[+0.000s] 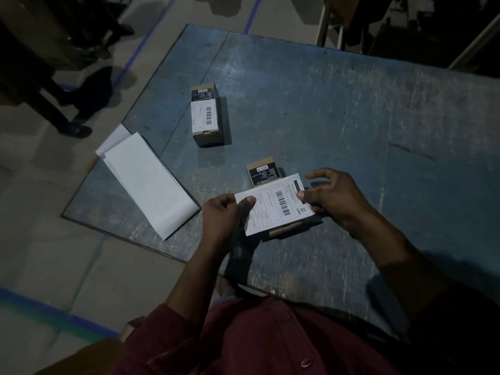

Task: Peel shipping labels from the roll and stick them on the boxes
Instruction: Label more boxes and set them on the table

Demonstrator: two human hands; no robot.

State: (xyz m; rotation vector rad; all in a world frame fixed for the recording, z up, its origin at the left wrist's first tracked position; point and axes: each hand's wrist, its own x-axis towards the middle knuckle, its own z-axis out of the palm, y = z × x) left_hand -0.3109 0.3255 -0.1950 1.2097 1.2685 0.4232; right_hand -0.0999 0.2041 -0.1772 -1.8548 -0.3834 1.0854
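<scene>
White barcoded shipping label (276,204) flat, pinched both ends.

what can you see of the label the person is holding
The label is a white paper rectangle printed in black: a barcode near its middle, ruled boxes of small text, a dark bar at one end and a small logo at an edge. It lies tilted over the near box, hiding most of it. The left hand pinches its near-left end and the right hand its right edge. Whether it is stuck down yet cannot be told.
</scene>
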